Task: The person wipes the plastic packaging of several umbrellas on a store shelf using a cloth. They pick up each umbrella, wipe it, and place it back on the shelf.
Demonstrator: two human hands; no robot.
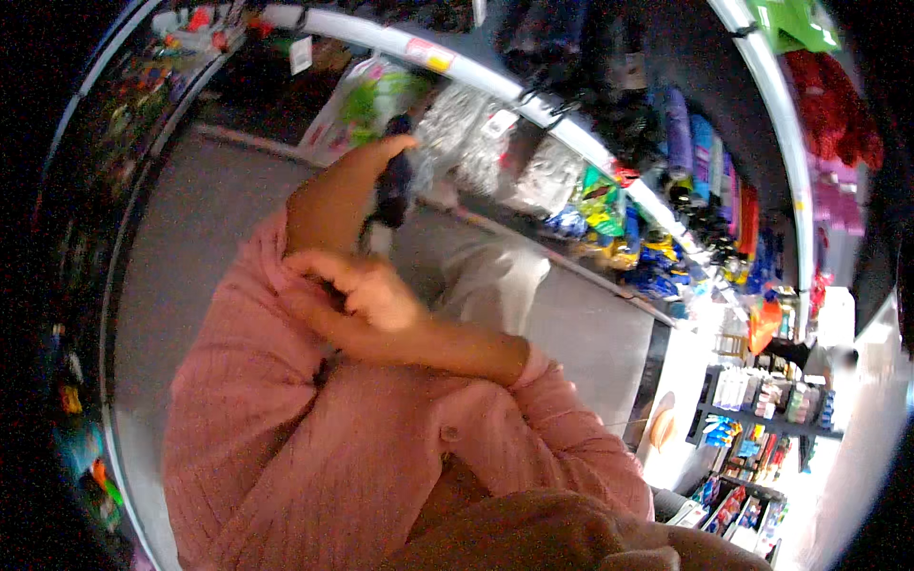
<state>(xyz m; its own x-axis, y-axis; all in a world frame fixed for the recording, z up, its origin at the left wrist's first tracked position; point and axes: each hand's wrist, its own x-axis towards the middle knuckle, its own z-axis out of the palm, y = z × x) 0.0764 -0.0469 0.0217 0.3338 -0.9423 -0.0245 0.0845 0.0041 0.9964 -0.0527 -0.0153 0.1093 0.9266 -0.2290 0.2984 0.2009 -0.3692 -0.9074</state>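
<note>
My left arm reaches out from a pink shirt sleeve (260,278). My left hand (389,153) is at its far end, blurred and beside a dark object (394,189). Whether the hand holds that object cannot be made out. Across my body, my right hand (382,292) lies at the left forearm, with its curled fingers on the edge of the left sleeve. Motion blur softens both hands. Beyond them, a light-coloured trouser leg (496,278) shows above the grey floor (593,342).
A shop shelf with a white front rail (493,75) curves past the hands, carrying silvery packs (464,135) and a green pack (603,203). Rolled coloured goods (678,135) stand higher. Another shelf edge (114,285) runs along the left. Stocked racks (764,428) stand far right.
</note>
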